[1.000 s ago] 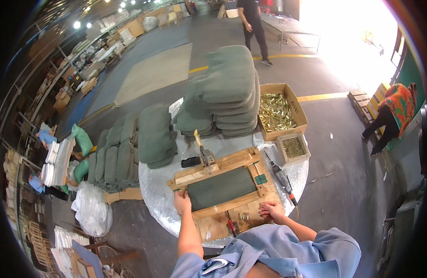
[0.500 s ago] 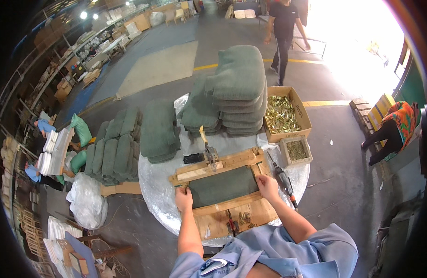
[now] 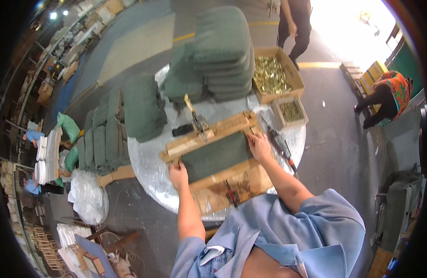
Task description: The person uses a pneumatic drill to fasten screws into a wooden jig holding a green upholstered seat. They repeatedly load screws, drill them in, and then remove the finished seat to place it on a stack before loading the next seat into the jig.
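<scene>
Fingers drawn together, your left hand [image 3: 178,175] sits at the left end of the dark green panel [image 3: 216,156], where it meets its wooden surround [image 3: 218,131]. Your right hand [image 3: 260,146] is at the panel's right end, fingers curled in likewise; whether either one pinches something small, I cannot tell, since your knuckles cover the contact. The panel lies in the centre of the frame, between your hands.

Above it, on the upper rail, you have a metal clamp [image 3: 201,124] with a yellowish handle, and just left of that a black object [image 3: 182,130]. Below the panel, on a wooden board [image 3: 208,200], lies a red-handled tool [image 3: 231,194], with blurred small pieces [image 3: 243,185] beside it. Right of your right hand rests a power tool [image 3: 281,143].

Toward the upper right stand a small tray [image 3: 294,125] of fasteners and a cardboard box [image 3: 295,79] of brass-coloured parts; dark printing marks the box's right-hand wall. Your blue shirt [image 3: 292,227], at the bottom, also bears dark lettering on the chest, partly lost in folds. Green pads [image 3: 225,60] rise in a stack at upper centre, and a person in dark clothes [image 3: 301,28] shows at the top edge.
</scene>
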A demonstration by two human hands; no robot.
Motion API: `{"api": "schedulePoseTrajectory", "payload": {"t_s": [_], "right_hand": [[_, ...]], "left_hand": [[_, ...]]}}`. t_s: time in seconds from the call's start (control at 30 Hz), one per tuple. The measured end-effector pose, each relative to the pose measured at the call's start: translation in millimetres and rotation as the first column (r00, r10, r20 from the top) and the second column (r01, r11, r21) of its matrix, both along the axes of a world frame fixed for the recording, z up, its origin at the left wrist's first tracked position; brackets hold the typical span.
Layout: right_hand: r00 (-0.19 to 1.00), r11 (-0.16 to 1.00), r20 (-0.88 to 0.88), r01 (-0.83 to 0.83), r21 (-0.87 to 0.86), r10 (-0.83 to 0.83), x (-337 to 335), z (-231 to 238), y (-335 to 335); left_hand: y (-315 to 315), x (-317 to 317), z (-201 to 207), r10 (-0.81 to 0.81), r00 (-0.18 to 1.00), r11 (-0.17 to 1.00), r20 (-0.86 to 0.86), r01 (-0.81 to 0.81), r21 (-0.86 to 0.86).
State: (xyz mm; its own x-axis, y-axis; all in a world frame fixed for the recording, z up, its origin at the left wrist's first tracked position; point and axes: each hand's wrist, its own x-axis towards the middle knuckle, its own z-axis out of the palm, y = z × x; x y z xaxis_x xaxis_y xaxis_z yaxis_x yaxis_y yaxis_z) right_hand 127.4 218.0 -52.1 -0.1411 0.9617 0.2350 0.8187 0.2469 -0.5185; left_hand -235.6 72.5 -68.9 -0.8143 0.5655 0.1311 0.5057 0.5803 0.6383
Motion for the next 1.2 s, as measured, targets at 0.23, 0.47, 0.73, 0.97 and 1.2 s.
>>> {"api": "schedulePoseTrajectory", "payload": {"t_s": [0.23, 0.47, 0.73, 0.97, 1.2], "right_hand": [[1.000, 1.000, -0.004, -0.018, 0.022, 0.018, 7.6, -18.2, -6.5], [0.999, 0.999, 0.036, -0.012, -0.030, 0.013, 7.9, -10.4, 10.7], [0.998, 0.998, -0.042, 0.041, -0.040, -0.043, -6.4, -1.0, 17.1], [0.997, 0.995, -0.070, 0.036, -0.098, -0.043, -7.5, 11.2, 13.9], [0.998, 0.995, -0.027, 0.062, -0.077, -0.064, -8.4, 4.4, 16.1]], "left_hand": [[2.5, 7.6, 21.4, -0.111, 0.993, 0.987, 0.048, 0.116, -0.110], [11.5, 16.8, 18.0, -0.063, 0.992, 0.990, 0.107, 0.075, -0.117], [7.0, 6.0, 11.9, -0.099, 0.992, 0.992, 0.073, 0.105, -0.074], [3.5, -5.3, -3.9, -0.064, 0.998, 0.991, 0.030, 0.067, -0.112], [7.7, -4.5, -7.8, -0.009, 0.997, 0.962, -0.079, -0.013, -0.271]]}}
